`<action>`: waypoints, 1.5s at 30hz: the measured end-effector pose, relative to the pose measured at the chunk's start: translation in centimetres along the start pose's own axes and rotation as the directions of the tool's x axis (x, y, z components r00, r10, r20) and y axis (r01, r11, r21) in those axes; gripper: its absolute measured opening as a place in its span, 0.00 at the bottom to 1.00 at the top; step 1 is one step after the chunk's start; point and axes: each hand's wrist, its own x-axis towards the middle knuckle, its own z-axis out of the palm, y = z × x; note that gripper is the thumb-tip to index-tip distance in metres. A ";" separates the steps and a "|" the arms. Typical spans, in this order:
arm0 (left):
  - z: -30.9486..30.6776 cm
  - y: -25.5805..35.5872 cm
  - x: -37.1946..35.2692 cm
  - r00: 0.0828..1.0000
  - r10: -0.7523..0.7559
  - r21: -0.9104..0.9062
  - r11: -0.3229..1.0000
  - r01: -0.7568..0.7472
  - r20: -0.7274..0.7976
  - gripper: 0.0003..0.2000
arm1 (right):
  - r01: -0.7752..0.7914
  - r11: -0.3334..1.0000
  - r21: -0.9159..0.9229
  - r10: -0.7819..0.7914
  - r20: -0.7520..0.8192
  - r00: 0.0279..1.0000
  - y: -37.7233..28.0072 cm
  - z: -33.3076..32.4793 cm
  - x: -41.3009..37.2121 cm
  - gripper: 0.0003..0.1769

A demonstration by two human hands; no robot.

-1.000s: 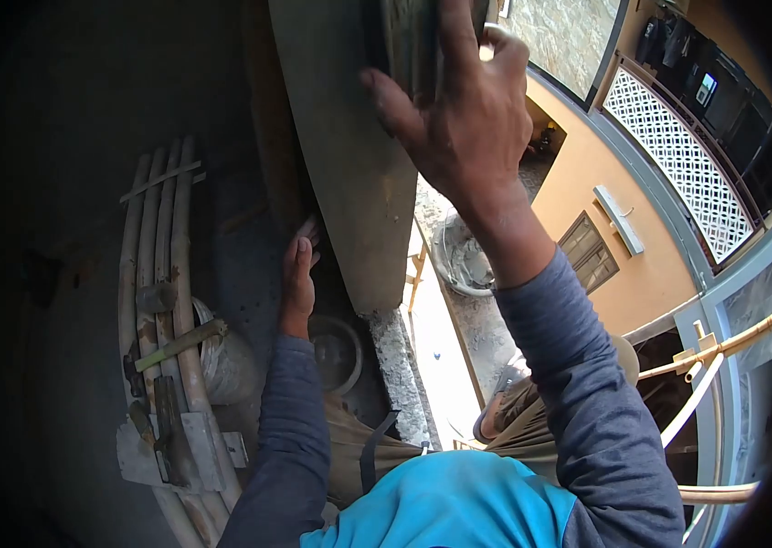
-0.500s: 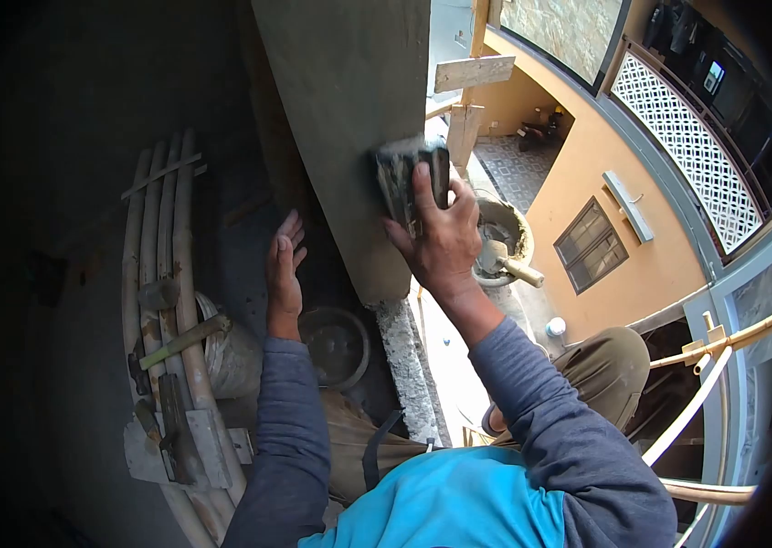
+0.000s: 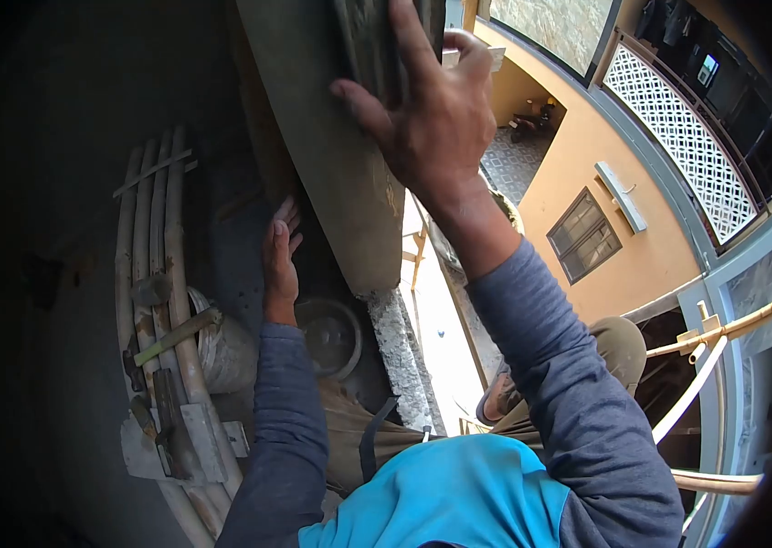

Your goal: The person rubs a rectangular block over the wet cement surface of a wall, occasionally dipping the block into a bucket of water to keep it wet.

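Observation:
High on the grey plastered column [image 3: 299, 100], my right hand [image 3: 445, 119] is closed on a plastering float [image 3: 370, 41]. The float lies flat along the column face, its upper part cut off by the frame's top edge. My thumb sits at its lower left and the index finger stretches up over its back. On the shaded left side, my left hand [image 3: 281, 265] is raised and holds nothing. Its fingers are extended, near the column's left edge.
Bamboo poles [image 3: 137, 242] stand at left, with a hammer [image 3: 176, 336] and trowels [image 3: 171, 420] by them. A round basin [image 3: 329, 340] sits below my left hand. A rough concrete ledge [image 3: 400, 365] drops off beside the column; bamboo rails [image 3: 697, 393] cross at right.
My right hand has pushed the float up the column, and it now covers less of the view. My left hand stays about where it was, still spread.

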 end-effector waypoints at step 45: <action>-0.1 1.2 0.3 0.996 0.033 0.073 0.997 -0.027 -0.081 0.46 | -0.466 0.869 -0.167 0.476 0.540 0.694 7.1 7.1 -37.7 0.78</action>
